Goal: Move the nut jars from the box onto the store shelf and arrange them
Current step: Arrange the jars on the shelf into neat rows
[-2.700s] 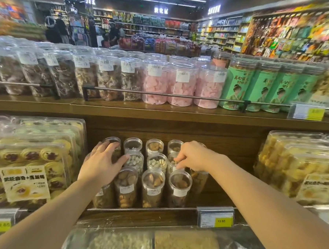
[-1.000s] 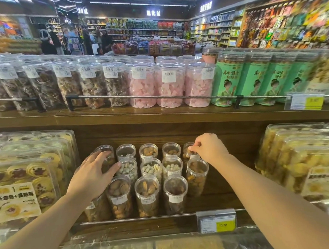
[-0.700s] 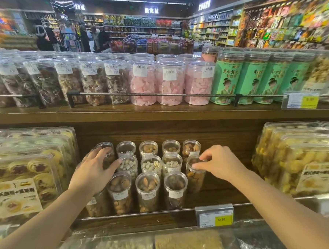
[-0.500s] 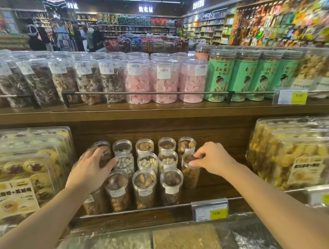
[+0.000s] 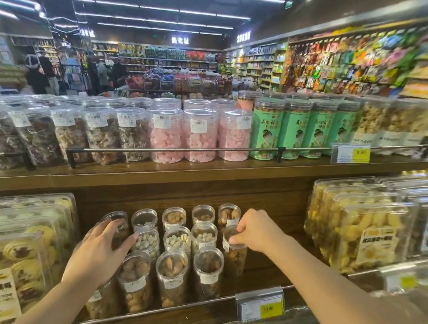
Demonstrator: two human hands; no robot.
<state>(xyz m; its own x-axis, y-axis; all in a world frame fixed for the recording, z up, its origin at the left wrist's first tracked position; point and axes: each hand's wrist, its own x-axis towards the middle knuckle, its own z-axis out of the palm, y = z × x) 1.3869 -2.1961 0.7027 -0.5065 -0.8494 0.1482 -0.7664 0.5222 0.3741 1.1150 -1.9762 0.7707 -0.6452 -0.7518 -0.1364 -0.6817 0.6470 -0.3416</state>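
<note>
Several small clear nut jars (image 5: 173, 275) with white labels stand in rows on the lower wooden shelf (image 5: 268, 273). My right hand (image 5: 257, 230) pinches the lid rim of the rightmost jar (image 5: 235, 256) in the middle row. My left hand (image 5: 101, 252) lies spread over the jars at the left end of the group, covering the lid of the front-left jar (image 5: 101, 301). The box is out of view.
Clear trays of pastries (image 5: 26, 248) flank the jars on the left, with yellow pastry trays (image 5: 360, 228) on the right. A metal rail (image 5: 166, 309) and a price tag (image 5: 261, 305) edge the shelf front. Large jars (image 5: 201, 135) line the upper shelf.
My right hand came off the back-row jar, moved down and forward, and took the lid of the rightmost middle-row jar. My left hand stayed on the left jars. The view tilted up slightly.
</note>
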